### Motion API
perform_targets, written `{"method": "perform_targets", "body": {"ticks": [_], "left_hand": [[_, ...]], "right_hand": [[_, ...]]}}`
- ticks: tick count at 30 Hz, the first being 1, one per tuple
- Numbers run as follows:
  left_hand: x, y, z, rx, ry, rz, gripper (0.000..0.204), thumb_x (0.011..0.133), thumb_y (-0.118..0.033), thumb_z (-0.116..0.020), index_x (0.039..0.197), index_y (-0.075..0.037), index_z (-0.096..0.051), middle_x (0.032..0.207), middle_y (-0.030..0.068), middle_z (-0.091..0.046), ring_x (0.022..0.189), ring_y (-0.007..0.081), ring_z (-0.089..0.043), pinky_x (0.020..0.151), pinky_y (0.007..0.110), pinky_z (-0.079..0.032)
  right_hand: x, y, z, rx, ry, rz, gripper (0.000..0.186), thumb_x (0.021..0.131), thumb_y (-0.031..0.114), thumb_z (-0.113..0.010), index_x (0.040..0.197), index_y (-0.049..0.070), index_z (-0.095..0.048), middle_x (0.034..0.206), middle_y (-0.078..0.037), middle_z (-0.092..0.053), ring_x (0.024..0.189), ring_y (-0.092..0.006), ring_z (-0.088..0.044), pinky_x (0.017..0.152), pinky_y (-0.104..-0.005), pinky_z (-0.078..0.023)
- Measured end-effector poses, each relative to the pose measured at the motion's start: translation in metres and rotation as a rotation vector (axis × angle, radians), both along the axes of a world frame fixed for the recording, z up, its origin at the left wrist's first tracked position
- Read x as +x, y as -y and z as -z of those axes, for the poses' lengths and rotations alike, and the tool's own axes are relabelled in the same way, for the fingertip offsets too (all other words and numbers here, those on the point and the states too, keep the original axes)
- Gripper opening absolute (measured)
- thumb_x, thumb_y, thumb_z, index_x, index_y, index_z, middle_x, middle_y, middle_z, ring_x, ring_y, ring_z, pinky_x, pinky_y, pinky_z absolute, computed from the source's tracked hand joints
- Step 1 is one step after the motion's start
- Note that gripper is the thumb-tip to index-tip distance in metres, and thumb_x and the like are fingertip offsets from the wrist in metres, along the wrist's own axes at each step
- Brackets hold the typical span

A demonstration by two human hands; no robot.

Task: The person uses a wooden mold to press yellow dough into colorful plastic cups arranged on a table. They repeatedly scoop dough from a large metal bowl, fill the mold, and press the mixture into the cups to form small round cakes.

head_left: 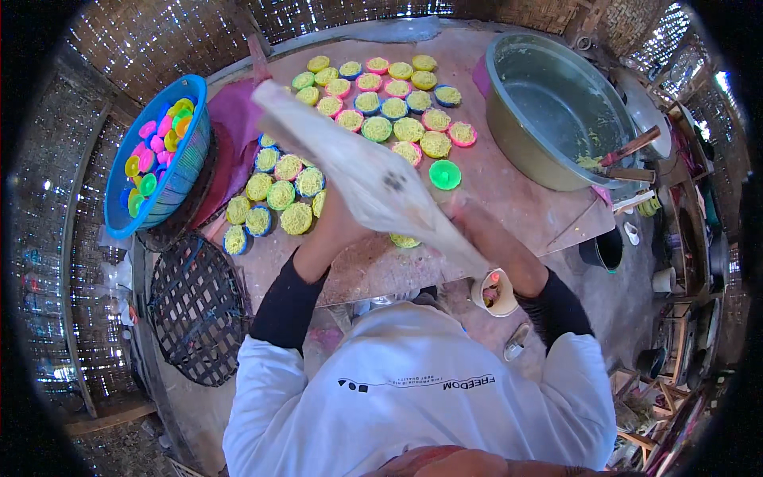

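A long, off-white piece, apparently cloth, with dark spots stretches diagonally above the table. My left hand is behind it, fingers hidden. My right hand meets its right part; its fingers are blurred and partly covered, so their grip is unclear. Around and beneath lie several small colored cups filled with pale-yellow crumbly stuff, in loose rows on the pinkish table. A bright green cup without that filling sits just above my right hand.
A blue basket of colored cups stands left, above a dark woven tray. A large olive tub with wooden-handled tools is at right. A cream container and dark bucket sit below the table's edge.
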State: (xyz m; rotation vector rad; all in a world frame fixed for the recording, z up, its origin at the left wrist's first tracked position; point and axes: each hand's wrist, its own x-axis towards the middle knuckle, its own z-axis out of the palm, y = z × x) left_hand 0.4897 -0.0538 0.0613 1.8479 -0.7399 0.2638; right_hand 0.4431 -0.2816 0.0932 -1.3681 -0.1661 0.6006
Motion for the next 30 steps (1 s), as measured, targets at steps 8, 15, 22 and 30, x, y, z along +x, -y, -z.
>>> {"method": "perform_targets", "body": {"ticks": [8, 15, 22, 30], "left_hand": [[-0.022, -0.077, 0.037, -0.207, 0.120, -0.511, 0.039, 0.079, -0.018, -0.066, 0.111, -0.001, -0.053, 0.108, 0.0122, -0.057, 0.099, 0.0239, -0.055, 0.090, 0.036, -0.040], [-0.040, -0.081, 0.016, -0.264, -0.056, -0.568, 0.041, 0.079, -0.019, -0.066, 0.113, 0.000, -0.051, 0.109, 0.0116, -0.055, 0.098, 0.0230, -0.053, 0.089, 0.035, -0.040], [-0.040, -0.090, 0.028, -0.231, -0.077, -0.615, 0.041, 0.076, -0.017, -0.070, 0.109, 0.001, -0.052, 0.104, 0.0096, -0.058, 0.097, 0.0212, -0.054, 0.087, 0.033, -0.041], [-0.047, -0.085, 0.008, -0.210, -0.114, -0.665, 0.040, 0.072, -0.009, -0.070, 0.107, 0.001, -0.053, 0.102, 0.0095, -0.059, 0.094, 0.0209, -0.055, 0.085, 0.033, -0.042]], "right_hand": [[0.017, 0.012, 0.124, -0.840, 0.925, 0.208, 0.020, 0.080, 0.018, -0.057, 0.097, 0.013, -0.065, 0.085, -0.012, -0.056, 0.081, -0.0295, -0.051, 0.071, -0.0400, -0.040], [0.022, 0.011, 0.124, -0.918, 0.887, 0.143, 0.021, 0.077, 0.016, -0.061, 0.096, 0.012, -0.066, 0.079, -0.008, -0.056, 0.079, -0.0255, -0.050, 0.071, -0.0374, -0.039], [0.018, 0.007, 0.106, -0.953, 0.997, 0.178, 0.011, 0.075, 0.022, -0.062, 0.082, 0.014, -0.067, 0.080, -0.005, -0.055, 0.079, -0.0248, -0.052, 0.069, -0.0388, -0.037], [0.009, -0.010, 0.084, -1.139, 1.136, 0.165, 0.011, 0.072, 0.019, -0.064, 0.082, 0.015, -0.065, 0.080, -0.004, -0.053, 0.081, -0.0215, -0.051, 0.069, -0.0379, -0.035]]}}
